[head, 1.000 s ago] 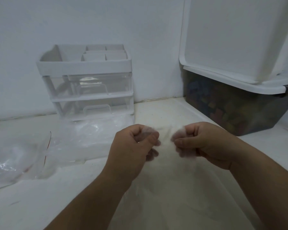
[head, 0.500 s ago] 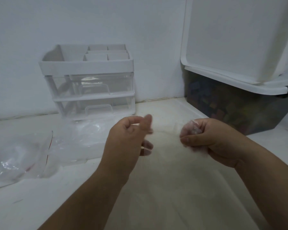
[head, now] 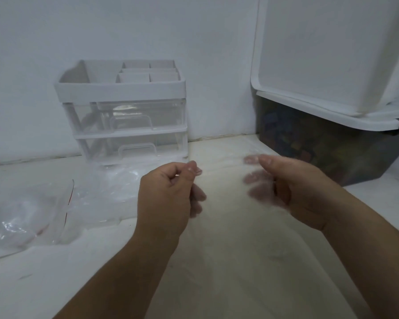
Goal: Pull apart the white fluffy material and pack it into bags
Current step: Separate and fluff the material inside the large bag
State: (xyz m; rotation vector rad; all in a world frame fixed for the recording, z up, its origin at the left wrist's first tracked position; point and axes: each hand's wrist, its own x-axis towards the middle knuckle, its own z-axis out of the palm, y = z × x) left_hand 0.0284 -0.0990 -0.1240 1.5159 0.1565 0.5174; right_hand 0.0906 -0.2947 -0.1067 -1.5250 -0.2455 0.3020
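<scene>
Two hands: both are being held above the table (head: 32,284), side by side and apart, with nothing bridging the gap that can be made out.
Left hand (head: 168,199): the thumb tip is being pressed against the index fingertip; the remaining three fingers are being kept curled into the palm. Nothing can be plainly seen in the pinch.
Right hand (head: 302,192): the fingers (head: 251,179) are being shown blurred and loosely curved, with the thumb lying along the top. Whether anything is being gripped cannot be told.
White fluffy material (head: 260,196): one thin whitish haze is being seen over the right hand's fingers; its edges are too faint to trace.
Clear plastic bags (head: 28,217): at least two are being left lying flat on the table to the left of the hands, one of them marked by a red line; the exact count cannot be told.
Drawer organiser (head: 122,88): one unit is being kept against the wall behind the bags, with two clear drawers stacked under one white divided top tray.
Storage bin (head: 320,153): one dark bin is being kept at the right, near the right hand.
White lids: two are being counted, one lying on the bin (head: 332,116) and one propped upright above it (head: 320,49).
</scene>
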